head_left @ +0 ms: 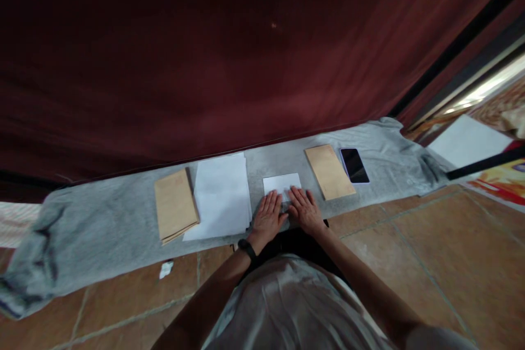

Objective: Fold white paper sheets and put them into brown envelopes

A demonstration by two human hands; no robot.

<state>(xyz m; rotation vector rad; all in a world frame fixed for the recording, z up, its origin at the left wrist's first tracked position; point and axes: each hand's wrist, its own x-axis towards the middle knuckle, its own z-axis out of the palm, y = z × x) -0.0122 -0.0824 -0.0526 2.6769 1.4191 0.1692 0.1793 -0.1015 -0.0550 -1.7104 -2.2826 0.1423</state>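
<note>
A small white sheet of paper (281, 181), which looks folded, lies flat before me on the grey cloth. My left hand (268, 213) presses on its near left part, fingers stretched out. On the near right part rests my right hand (304, 209), also flat with fingers extended. Both hands hide the paper's near edge. Left of them is a stack of larger white sheets (223, 194), slightly fanned. Beyond that stack sit several brown envelopes (175, 203). To the right of my hands lies another brown envelope (329, 171).
A phone (355, 165) with a dark screen lies beside the right envelope. Grey cloth (110, 235) covers the long narrow surface. A dark red curtain-like sheet (229, 65) rises behind it. A crumpled white scrap (166, 269) lies on the tiled floor (135, 295).
</note>
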